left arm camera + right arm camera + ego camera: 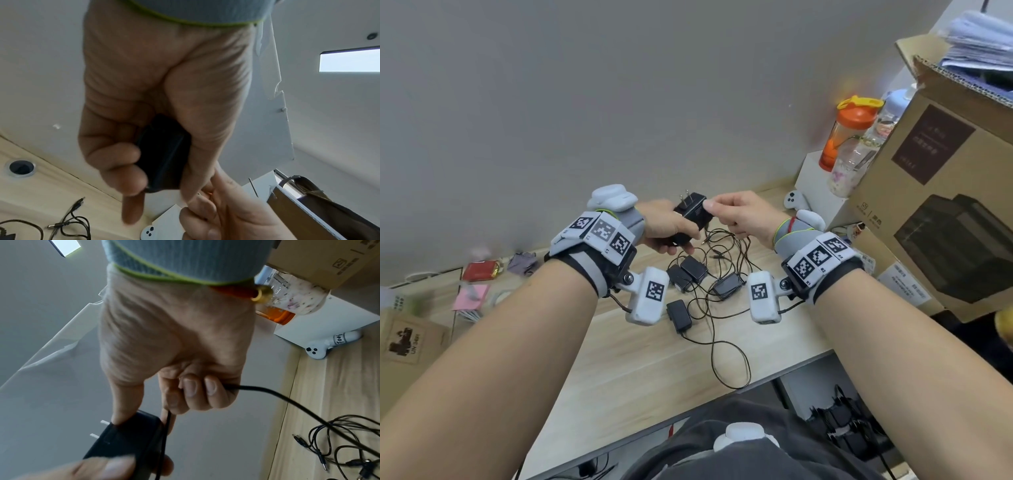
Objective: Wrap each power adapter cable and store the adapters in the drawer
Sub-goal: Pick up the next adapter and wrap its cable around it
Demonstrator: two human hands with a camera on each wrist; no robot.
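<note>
My left hand (667, 229) grips a black power adapter (693, 214) above the desk, prongs pointing up and left. The same adapter (164, 155) sits between my left thumb and curled fingers in the left wrist view. My right hand (739, 216) holds this adapter's thin black cable (267, 391) in its curled fingers, thumb pressed on the adapter body (127, 439). The cable hangs down to the desk. Several more black adapters (691, 270) lie on the wooden desk (619, 359) below my hands in a tangle of cables (722, 260). No drawer shows.
A big cardboard box (941, 192) fills the right side, with an orange bottle (846, 133) and a clear bottle on a white box beside it. A white controller (792, 200) lies near the wall. Small items clutter the far left (479, 270).
</note>
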